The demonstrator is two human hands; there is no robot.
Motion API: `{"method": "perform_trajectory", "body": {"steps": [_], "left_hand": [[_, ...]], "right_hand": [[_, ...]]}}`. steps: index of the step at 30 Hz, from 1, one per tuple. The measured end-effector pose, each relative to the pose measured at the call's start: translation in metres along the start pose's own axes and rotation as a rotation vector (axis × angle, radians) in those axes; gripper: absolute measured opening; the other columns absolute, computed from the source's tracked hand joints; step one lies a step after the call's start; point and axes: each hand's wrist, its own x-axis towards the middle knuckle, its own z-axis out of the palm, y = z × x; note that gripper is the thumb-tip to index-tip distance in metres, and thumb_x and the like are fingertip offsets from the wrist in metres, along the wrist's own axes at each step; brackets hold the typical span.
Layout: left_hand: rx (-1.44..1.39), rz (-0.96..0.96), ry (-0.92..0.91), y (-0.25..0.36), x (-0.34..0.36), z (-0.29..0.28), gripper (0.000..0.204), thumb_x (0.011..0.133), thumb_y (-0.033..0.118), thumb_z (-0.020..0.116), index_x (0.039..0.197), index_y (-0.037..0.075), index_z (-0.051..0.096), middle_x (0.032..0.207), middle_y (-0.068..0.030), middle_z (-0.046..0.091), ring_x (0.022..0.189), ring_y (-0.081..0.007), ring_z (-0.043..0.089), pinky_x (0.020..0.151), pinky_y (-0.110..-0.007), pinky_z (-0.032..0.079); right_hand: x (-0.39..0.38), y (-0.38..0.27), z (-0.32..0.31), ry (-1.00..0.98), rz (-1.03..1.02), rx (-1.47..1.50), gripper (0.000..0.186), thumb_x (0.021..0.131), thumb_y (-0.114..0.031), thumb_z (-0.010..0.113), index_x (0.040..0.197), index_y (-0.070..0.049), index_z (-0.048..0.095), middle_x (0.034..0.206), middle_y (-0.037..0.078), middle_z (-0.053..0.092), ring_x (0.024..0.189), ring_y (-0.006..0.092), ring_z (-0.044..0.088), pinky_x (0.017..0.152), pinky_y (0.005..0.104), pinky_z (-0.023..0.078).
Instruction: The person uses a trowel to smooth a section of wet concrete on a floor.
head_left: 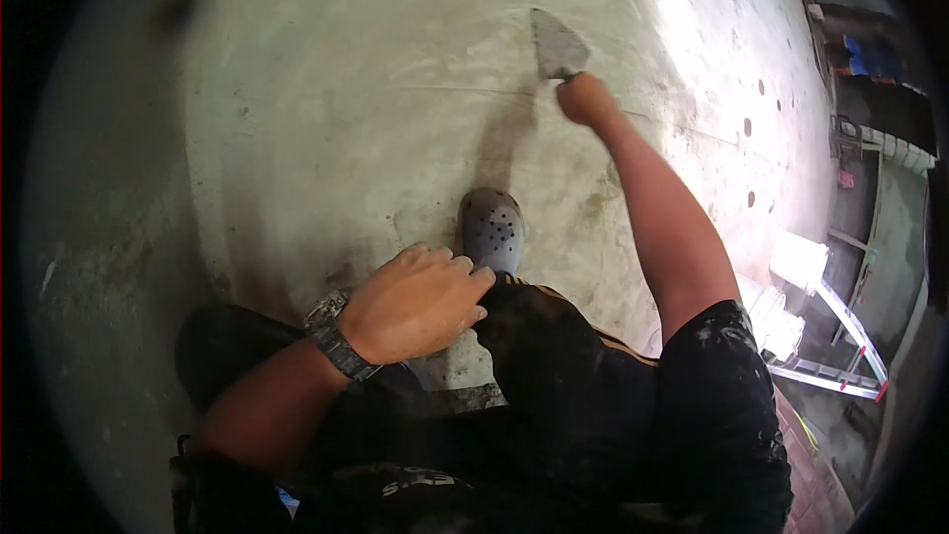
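Note:
My right hand [585, 101] is closed around the handle of a pointed trowel [560, 45], out ahead with the arm stretched. The grey blade lies against or just over a pale cement surface [376, 69]; any gap is too small to judge. My left hand [420, 302], with a dark watch [341, 341] on its wrist, hovers or rests by my bent knee. Its fingers are curled in, and their inner side is hidden. Between the two hands, my grey clog with holes [491, 227] stands on the cement.
A darker grey surface [109, 287] borders the pale cement on the left. To the right are several dark spots [748, 127], bright white cylindrical objects [799, 262], and a metal ladder-like frame [850, 336]. A pinkish surface [811, 460] shows at lower right.

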Motion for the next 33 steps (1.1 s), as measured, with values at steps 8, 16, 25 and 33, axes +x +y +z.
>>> {"method": "perform_trajectory", "body": {"steps": [8,16,25,33], "left_hand": [[0.005,0.003,0.088,0.003,-0.004,-0.001,0.031,0.093,0.030,0.067,0.113,0.006,0.064,0.097,-0.0134,0.067,0.098,-0.0342,0.065,0.087,-0.047,0.050],[0.015,0.004,0.044,0.002,-0.005,0.015,0.032,0.093,0.030,0.067,0.113,0.006,0.063,0.095,-0.0130,0.066,0.096,-0.0344,0.065,0.086,-0.046,0.050],[0.047,-0.035,0.054,0.001,0.000,0.012,0.033,0.093,0.030,0.068,0.114,0.006,0.062,0.095,-0.0125,0.067,0.097,-0.0341,0.065,0.086,-0.046,0.050],[0.016,-0.012,-0.023,0.014,0.002,0.006,0.032,0.093,0.031,0.066,0.113,0.007,0.062,0.098,-0.0136,0.068,0.099,-0.0344,0.065,0.087,-0.047,0.050]], "right_hand": [[-0.013,-0.027,-0.016,-0.119,0.003,0.041,0.041,0.093,-0.033,0.053,0.111,-0.002,0.072,0.116,0.023,0.070,0.112,0.0430,0.065,0.098,0.0508,0.051],[-0.022,-0.072,-0.003,-0.121,0.034,0.039,0.039,0.091,-0.021,0.051,0.117,0.002,0.070,0.121,0.025,0.069,0.117,0.0425,0.064,0.100,0.0492,0.051],[-0.001,0.015,-0.015,-0.021,0.152,0.071,0.041,0.095,-0.031,0.051,0.113,0.000,0.071,0.121,0.025,0.069,0.113,0.0425,0.066,0.096,0.0469,0.053],[-0.013,-0.021,-0.029,-0.015,0.148,0.028,0.035,0.090,-0.023,0.054,0.111,-0.003,0.073,0.119,0.021,0.071,0.113,0.0400,0.067,0.096,0.0484,0.053]]}}
